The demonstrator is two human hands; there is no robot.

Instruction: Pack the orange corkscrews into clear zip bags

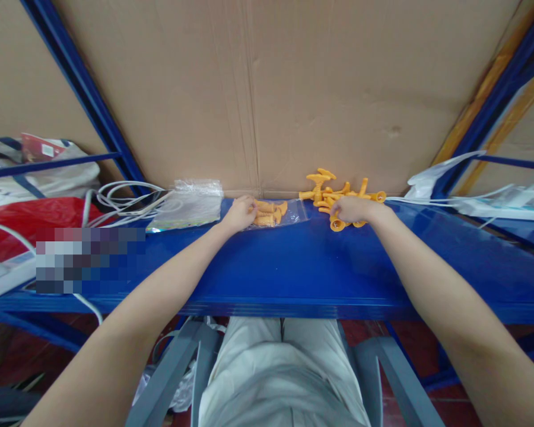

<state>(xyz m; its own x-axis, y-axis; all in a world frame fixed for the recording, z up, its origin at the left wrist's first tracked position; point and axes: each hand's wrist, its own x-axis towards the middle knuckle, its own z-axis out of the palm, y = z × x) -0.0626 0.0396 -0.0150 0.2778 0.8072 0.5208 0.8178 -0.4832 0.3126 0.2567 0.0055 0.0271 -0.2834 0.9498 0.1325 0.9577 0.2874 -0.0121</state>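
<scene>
My left hand (241, 216) rests at the left end of a clear plastic bag (296, 214), its fingers closed on the bag's edge. Inside that bag lie several orange plastic pieces (265, 218) with round tube-like ends. To the right, a loose pile of similar orange plastic pieces (318, 188) leans near the cardboard, some with T-shaped tops, others showing hollow round ends. My right hand (353, 210) reaches into this pile with its fingers curled around one piece. The fingertips are partly hidden among the pieces.
A stack of clear plastic bags (189, 204) lies left of my left hand. White cables (131, 193) coil beside a red bag (40, 222). Cardboard (258, 95) walls the back of the blue table (267, 273). A white power strip (507, 207) sits far right.
</scene>
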